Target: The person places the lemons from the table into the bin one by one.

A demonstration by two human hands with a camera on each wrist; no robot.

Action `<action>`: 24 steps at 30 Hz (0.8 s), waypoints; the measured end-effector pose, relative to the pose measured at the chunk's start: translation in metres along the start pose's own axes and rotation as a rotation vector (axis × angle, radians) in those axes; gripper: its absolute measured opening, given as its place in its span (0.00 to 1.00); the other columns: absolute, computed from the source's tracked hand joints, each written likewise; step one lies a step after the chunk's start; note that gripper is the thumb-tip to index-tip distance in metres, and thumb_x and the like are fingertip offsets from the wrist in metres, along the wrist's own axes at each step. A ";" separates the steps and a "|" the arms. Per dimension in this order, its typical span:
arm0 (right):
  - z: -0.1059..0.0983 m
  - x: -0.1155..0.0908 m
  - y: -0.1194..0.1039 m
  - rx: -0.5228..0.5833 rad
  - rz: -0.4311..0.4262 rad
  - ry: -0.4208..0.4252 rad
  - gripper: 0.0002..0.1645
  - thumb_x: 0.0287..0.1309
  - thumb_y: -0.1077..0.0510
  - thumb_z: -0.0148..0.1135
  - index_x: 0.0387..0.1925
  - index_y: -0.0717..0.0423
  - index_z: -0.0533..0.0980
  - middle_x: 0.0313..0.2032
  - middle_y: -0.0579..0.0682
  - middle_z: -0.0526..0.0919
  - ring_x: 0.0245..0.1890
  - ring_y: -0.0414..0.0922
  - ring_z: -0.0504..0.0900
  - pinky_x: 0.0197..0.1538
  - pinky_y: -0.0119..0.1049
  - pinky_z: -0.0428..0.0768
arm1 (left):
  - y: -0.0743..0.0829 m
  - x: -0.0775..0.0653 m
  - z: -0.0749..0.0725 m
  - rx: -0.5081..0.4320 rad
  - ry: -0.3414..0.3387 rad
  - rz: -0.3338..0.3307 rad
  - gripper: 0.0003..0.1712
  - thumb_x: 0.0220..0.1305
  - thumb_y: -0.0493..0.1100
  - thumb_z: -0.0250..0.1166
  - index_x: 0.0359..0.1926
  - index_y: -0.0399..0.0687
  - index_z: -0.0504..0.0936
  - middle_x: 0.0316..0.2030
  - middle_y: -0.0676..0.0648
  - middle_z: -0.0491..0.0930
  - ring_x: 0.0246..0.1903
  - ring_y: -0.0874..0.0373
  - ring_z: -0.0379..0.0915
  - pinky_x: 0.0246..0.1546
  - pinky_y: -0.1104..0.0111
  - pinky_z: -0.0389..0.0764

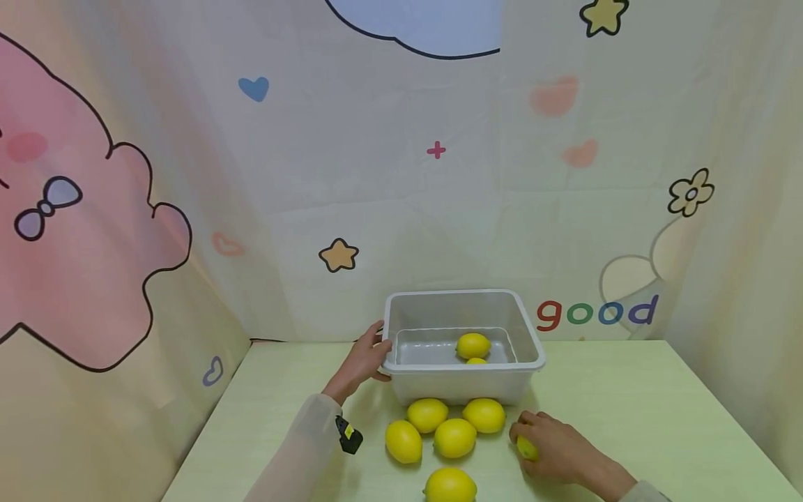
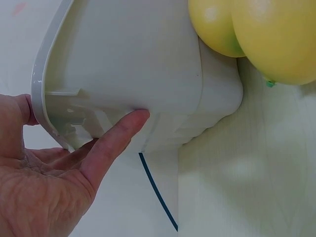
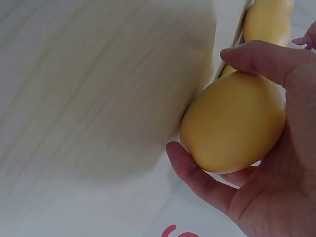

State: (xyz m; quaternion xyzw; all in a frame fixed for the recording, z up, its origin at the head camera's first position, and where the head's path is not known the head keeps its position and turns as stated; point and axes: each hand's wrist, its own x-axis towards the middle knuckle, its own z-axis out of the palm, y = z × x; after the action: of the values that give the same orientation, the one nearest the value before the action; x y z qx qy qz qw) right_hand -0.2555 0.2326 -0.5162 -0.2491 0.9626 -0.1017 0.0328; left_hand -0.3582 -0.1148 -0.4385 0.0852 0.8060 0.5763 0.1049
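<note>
A light grey plastic bin (image 1: 461,383) stands at the back of the table with two lemons inside, one lemon (image 1: 473,345) plainly seen and the other mostly hidden by the front wall. My left hand (image 1: 366,354) holds the bin by its left side, and the left wrist view shows the fingers about its rim (image 2: 39,81). On the right, low at the table, my right hand (image 1: 558,446) grips a lemon (image 3: 232,123) between thumb and fingers. Several loose lemons (image 1: 454,438) lie in front of the bin, left of that hand.
The pale green table (image 1: 633,397) reaches back to a printed cloth backdrop (image 1: 401,195), close behind the bin. Cloth also hangs along both sides. One lemon (image 1: 450,486) lies nearest the front, cut off by the lower frame edge.
</note>
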 end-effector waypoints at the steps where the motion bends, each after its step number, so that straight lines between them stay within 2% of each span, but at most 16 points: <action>1: 0.000 -0.001 0.000 -0.005 -0.002 0.001 0.15 0.44 0.48 0.69 0.37 0.36 0.76 0.38 0.37 0.73 0.36 0.40 0.72 0.35 0.40 0.77 | -0.004 0.003 0.000 -0.001 0.003 0.001 0.36 0.68 0.49 0.48 0.73 0.52 0.46 0.68 0.35 0.57 0.59 0.35 0.67 0.34 0.53 0.84; 3: -0.002 -0.002 -0.001 -0.012 -0.003 0.001 0.15 0.44 0.48 0.69 0.37 0.36 0.76 0.37 0.36 0.73 0.35 0.38 0.70 0.34 0.38 0.76 | -0.012 0.010 0.000 -0.004 0.008 0.003 0.36 0.68 0.51 0.48 0.73 0.55 0.47 0.68 0.36 0.57 0.59 0.35 0.67 0.32 0.55 0.84; 6: -0.007 -0.005 -0.004 -0.019 0.001 0.008 0.15 0.43 0.48 0.69 0.37 0.36 0.76 0.38 0.36 0.73 0.36 0.38 0.71 0.33 0.37 0.76 | -0.014 0.012 0.000 -0.003 0.014 0.005 0.36 0.67 0.52 0.49 0.72 0.56 0.47 0.68 0.37 0.58 0.58 0.36 0.68 0.30 0.57 0.85; 12: -0.020 -0.010 -0.012 -0.029 -0.013 0.050 0.16 0.43 0.50 0.69 0.36 0.37 0.75 0.39 0.36 0.74 0.38 0.40 0.72 0.30 0.36 0.75 | -0.014 0.012 -0.001 0.003 0.017 0.004 0.36 0.67 0.52 0.49 0.72 0.58 0.47 0.68 0.38 0.59 0.57 0.37 0.69 0.30 0.57 0.85; 15: -0.027 -0.012 -0.016 -0.025 -0.016 0.071 0.16 0.43 0.50 0.69 0.37 0.37 0.75 0.40 0.36 0.74 0.39 0.40 0.72 0.30 0.36 0.75 | -0.010 0.010 -0.001 0.006 0.011 0.008 0.36 0.67 0.51 0.49 0.72 0.56 0.47 0.67 0.37 0.59 0.56 0.38 0.70 0.31 0.54 0.84; 19: -0.035 -0.014 -0.021 -0.034 -0.027 0.098 0.17 0.43 0.49 0.69 0.38 0.35 0.75 0.42 0.37 0.75 0.41 0.41 0.73 0.32 0.37 0.77 | 0.002 0.000 -0.001 0.011 -0.004 0.013 0.36 0.68 0.49 0.48 0.73 0.51 0.47 0.67 0.35 0.60 0.55 0.38 0.72 0.34 0.51 0.83; 24: -0.041 -0.019 -0.028 -0.062 -0.059 0.149 0.17 0.43 0.49 0.69 0.37 0.31 0.73 0.41 0.34 0.75 0.41 0.38 0.73 0.32 0.35 0.77 | 0.016 -0.016 -0.001 0.017 -0.015 0.021 0.36 0.68 0.48 0.48 0.72 0.48 0.46 0.67 0.34 0.59 0.55 0.39 0.72 0.36 0.51 0.83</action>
State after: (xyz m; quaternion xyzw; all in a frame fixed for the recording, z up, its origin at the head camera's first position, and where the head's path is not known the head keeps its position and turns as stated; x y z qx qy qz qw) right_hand -0.2305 0.2256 -0.4696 -0.2699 0.9573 -0.0912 -0.0497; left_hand -0.3432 -0.1145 -0.4222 0.0987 0.8091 0.5699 0.1041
